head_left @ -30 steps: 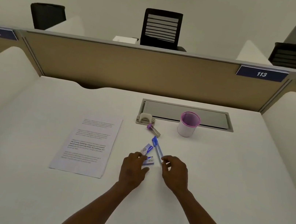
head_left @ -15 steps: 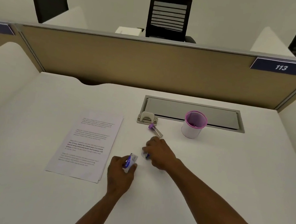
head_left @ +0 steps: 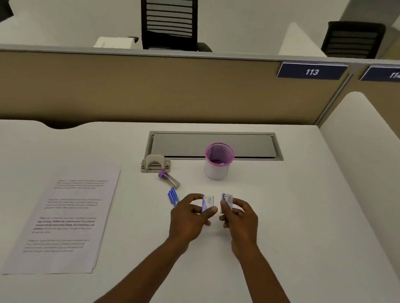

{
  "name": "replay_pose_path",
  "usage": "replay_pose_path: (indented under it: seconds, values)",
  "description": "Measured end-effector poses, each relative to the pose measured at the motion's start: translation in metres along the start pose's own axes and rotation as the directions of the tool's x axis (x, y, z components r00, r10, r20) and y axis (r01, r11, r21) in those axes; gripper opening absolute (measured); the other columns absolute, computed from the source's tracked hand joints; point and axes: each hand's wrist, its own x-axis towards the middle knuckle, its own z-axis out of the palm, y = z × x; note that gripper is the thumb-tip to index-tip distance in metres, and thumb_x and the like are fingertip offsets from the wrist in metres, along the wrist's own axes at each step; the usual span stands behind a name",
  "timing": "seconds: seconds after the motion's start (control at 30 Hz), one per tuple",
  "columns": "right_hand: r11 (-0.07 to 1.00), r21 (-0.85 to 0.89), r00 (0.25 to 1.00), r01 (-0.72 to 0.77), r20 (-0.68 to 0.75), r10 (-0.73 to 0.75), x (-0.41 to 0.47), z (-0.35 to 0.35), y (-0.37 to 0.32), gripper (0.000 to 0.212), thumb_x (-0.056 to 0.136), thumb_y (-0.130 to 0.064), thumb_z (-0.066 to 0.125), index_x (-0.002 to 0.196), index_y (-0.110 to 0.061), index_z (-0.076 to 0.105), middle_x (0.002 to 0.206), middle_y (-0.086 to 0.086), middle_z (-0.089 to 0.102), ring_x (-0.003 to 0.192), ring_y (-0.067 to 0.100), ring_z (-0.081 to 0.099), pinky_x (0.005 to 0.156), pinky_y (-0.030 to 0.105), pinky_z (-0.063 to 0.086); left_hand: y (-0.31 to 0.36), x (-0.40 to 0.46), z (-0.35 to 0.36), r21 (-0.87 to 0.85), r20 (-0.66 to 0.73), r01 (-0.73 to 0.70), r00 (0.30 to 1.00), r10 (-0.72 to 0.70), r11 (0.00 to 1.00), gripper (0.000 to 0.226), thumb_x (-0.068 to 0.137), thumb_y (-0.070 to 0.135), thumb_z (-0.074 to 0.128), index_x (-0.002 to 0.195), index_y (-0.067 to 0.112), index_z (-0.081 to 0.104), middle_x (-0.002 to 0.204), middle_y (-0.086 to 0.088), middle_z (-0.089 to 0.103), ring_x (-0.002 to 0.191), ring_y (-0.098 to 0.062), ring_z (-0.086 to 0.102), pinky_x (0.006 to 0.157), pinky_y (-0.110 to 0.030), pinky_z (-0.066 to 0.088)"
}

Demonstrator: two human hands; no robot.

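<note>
We see a white desk [head_left: 284, 241] carrying everything. At nine o'clock from its middle lies a flat stack of printed sheets [head_left: 66, 219]. Toward twelve o'clock a grey cable hatch [head_left: 247, 142] is set into the top, with a purple-rimmed white cup [head_left: 217, 164] standing at its near edge. At the hatch's seven o'clock corner sits a small beige tool [head_left: 155, 165]. A purple-capped tube [head_left: 169, 178] lies just beside it at five o'clock, and blue pens [head_left: 172, 196] lie near the tube at six o'clock.

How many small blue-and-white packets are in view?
2. The first packet is pinched in the left hand; the second packet is in the right hand. The palms may hide more.
</note>
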Motion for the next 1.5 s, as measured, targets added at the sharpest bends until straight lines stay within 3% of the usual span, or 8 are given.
replay_pose_path:
  seconds: [0.17, 0.3, 0.4, 0.53, 0.67, 0.8, 1.3, 1.5]
  values:
    - [0.998, 0.055, 0.987, -0.021, -0.156, 0.029, 0.04, -0.039, -0.019, 0.017, 0.088, -0.02, 0.071, 0.104, -0.018, 0.069, 0.075, -0.002, 0.075, 0.069, 0.017, 0.074, 0.057, 0.024, 0.057, 0.024, 0.028, 0.07, 0.02, 0.098, -0.059, 0.994, 0.056, 0.998, 0.034, 0.086, 0.029, 0.076, 0.117, 0.016, 0.069, 0.091, 0.001, 0.076, 0.073, -0.009, 0.074, 0.074, -0.024, 0.059]
    - [1.0, -0.009, 0.961, -0.017, -0.277, 0.014, 0.079, -0.056, -0.035, 0.018, 0.086, -0.025, 0.072, 0.102, -0.018, 0.068, 0.081, 0.002, 0.074, 0.068, 0.019, 0.074, 0.069, 0.034, 0.061, 0.039, 0.056, 0.114, 0.031, 0.045, -0.009, 0.999, 0.008, 0.999, 0.032, 0.082, 0.03, 0.081, 0.104, 0.011, 0.069, 0.101, -0.008, 0.073, 0.086, -0.024, 0.073, 0.084, -0.039, 0.06]
    - [0.989, -0.148, 0.945, -0.023, -0.327, -0.027, 0.108, -0.061, -0.044, 0.024, 0.084, -0.029, 0.075, 0.104, -0.017, 0.07, 0.085, 0.005, 0.075, 0.066, 0.017, 0.073, 0.068, 0.035, 0.062, 0.047, 0.082, 0.137, 0.033, -0.007, 0.031, 0.999, -0.031, 0.999, 0.033, 0.081, 0.032, 0.081, 0.102, 0.011, 0.067, 0.101, -0.011, 0.073, 0.086, -0.026, 0.073, 0.085, -0.041, 0.06]
    - [0.901, -0.433, 0.936, -0.023, -0.325, -0.132, 0.136, -0.059, -0.048, 0.029, 0.081, -0.031, 0.077, 0.105, -0.016, 0.07, 0.092, 0.006, 0.074, 0.082, 0.021, 0.07, 0.084, 0.036, 0.056, 0.054, 0.109, 0.152, 0.115, -0.092, -0.008, 0.996, 0.019, 0.993, 0.045, 0.082, 0.034, 0.08, 0.114, 0.006, 0.066, 0.112, -0.011, 0.07, 0.102, -0.028, 0.066, 0.09, -0.035, 0.054]
    - [0.847, -0.532, 0.917, 0.006, -0.335, -0.217, 0.147, -0.054, -0.038, 0.018, 0.08, -0.028, 0.076, 0.087, -0.011, 0.075, 0.085, 0.004, 0.074, 0.079, 0.02, 0.069, 0.08, 0.031, 0.055, 0.053, 0.121, 0.159, 0.193, -0.081, -0.064, 0.993, 0.081, 0.979, 0.045, 0.081, 0.038, 0.08, 0.107, 0.004, 0.066, 0.104, -0.012, 0.07, 0.098, -0.028, 0.065, 0.081, -0.031, 0.049]
    - [0.795, -0.605, 0.884, 0.033, -0.354, -0.306, 0.148, -0.052, -0.026, 0.014, 0.083, -0.026, 0.074, 0.084, -0.012, 0.076, 0.082, 0.005, 0.075, 0.073, 0.018, 0.067, 0.071, 0.025, 0.05, 0.044, 0.123, 0.161, 0.263, -0.045, -0.138, 0.987, 0.155, 0.955, 0.038, 0.086, 0.026, 0.076, 0.116, 0.005, 0.065, 0.113, -0.012, 0.07, 0.104, -0.026, 0.064, 0.088, -0.028, 0.047]
    - [0.866, -0.5, 0.885, 0.026, -0.391, -0.252, 0.15, -0.053, -0.026, 0.021, 0.088, -0.027, 0.068, 0.098, -0.011, 0.076, 0.092, 0.005, 0.075, 0.077, 0.014, 0.065, 0.076, 0.024, 0.05, 0.041, 0.12, 0.16, 0.274, -0.006, -0.132, 0.99, 0.138, 0.953, 0.053, 0.092, 0.026, 0.07, 0.139, 0.006, 0.054, 0.129, -0.013, 0.064, 0.116, -0.025, 0.06, 0.102, -0.03, 0.046]
    - [0.947, -0.317, 0.807, 0.051, -0.545, -0.226, 0.103, -0.049, -0.024, 0.006, 0.087, -0.021, 0.064, 0.084, -0.022, 0.07, 0.084, -0.004, 0.069, 0.079, 0.016, 0.065, 0.076, 0.026, 0.046, 0.032, 0.041, 0.131, 0.24, -0.022, -0.214, 0.974, 0.225, 0.947, 0.035, 0.089, 0.036, 0.07, 0.121, 0.022, 0.065, 0.099, 0.002, 0.066, 0.089, -0.011, 0.062, 0.085, -0.018, 0.048]
